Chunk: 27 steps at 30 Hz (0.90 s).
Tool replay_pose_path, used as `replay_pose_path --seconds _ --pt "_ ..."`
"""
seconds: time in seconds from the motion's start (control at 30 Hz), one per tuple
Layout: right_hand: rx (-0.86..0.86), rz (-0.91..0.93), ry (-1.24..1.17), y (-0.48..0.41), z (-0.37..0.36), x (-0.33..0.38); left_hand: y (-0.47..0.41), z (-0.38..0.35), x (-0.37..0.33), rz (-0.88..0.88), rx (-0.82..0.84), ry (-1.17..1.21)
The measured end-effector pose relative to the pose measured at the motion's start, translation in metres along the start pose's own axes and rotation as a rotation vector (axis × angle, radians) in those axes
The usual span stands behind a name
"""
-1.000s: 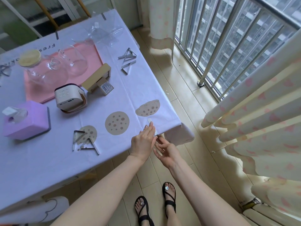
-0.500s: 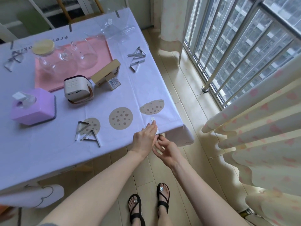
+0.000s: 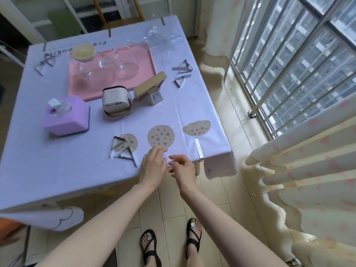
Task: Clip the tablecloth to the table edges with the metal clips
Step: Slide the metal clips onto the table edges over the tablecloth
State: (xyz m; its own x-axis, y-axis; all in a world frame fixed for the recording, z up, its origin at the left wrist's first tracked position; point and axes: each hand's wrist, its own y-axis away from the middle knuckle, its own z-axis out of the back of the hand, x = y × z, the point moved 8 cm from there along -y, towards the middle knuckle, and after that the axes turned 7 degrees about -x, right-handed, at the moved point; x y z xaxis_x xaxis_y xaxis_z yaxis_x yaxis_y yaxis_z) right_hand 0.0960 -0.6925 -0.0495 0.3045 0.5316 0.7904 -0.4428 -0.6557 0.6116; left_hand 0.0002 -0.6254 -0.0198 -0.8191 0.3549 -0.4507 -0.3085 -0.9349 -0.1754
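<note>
Both empty, fingers loose: left hand [image 3: 153, 166] over tablecloth [image 3: 57, 170] at its near edge, right hand [image 3: 184, 169] just beside. Metal clip [image 3: 198, 151] sits on that edge, to the right; loose clips [image 3: 123, 152] lie to the left.

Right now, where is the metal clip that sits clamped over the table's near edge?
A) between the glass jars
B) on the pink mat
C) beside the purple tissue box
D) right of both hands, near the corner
D: the clamped clip straddles the near edge of the tablecloth just right of the right hand, close to the corner.
</note>
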Motion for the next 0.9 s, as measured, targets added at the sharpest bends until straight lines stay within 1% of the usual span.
replay_pose_path --seconds 0.1,0.17,0.2,0.3,0.4,0.47,0.63,0.7,0.8,0.83,0.9 --pt "0.105 0.075 0.199 0.006 -0.036 0.001 0.002 0.023 0.037 0.208 -0.093 0.034" --pt "0.131 0.130 0.356 0.009 -0.059 -0.001 0.006 0.035 0.062 0.353 -0.132 0.039" --pt "0.127 0.159 0.453 0.010 -0.068 -0.003 0.008 0.040 0.072 0.386 -0.143 0.025" --pt "0.064 0.264 0.696 0.008 -0.093 0.001 0.013 0.049 0.099 0.421 -0.120 -0.021" --pt "-0.013 0.372 0.886 0.003 -0.110 0.007 0.019 0.051 0.116 0.415 -0.035 -0.022" --pt "-0.048 0.406 0.972 0.000 -0.117 0.008 0.022 0.054 0.124 0.399 -0.010 0.002" --pt "-0.149 0.449 0.981 -0.001 -0.116 0.010 0.024 0.073 0.151 0.453 -0.069 0.134" --pt "-0.153 0.504 0.912 0.003 -0.113 0.012 0.023 0.076 0.159 0.545 -0.047 0.272" --pt "-0.123 0.583 0.790 0.017 -0.114 0.016 0.023 0.072 0.161 0.666 0.066 0.544" --pt "-0.131 0.597 0.767 0.021 -0.115 0.018 0.024 0.073 0.161 0.677 0.073 0.606" --pt "-0.139 0.587 0.731 0.023 -0.118 0.019 0.026 0.079 0.165 0.713 0.032 0.716"
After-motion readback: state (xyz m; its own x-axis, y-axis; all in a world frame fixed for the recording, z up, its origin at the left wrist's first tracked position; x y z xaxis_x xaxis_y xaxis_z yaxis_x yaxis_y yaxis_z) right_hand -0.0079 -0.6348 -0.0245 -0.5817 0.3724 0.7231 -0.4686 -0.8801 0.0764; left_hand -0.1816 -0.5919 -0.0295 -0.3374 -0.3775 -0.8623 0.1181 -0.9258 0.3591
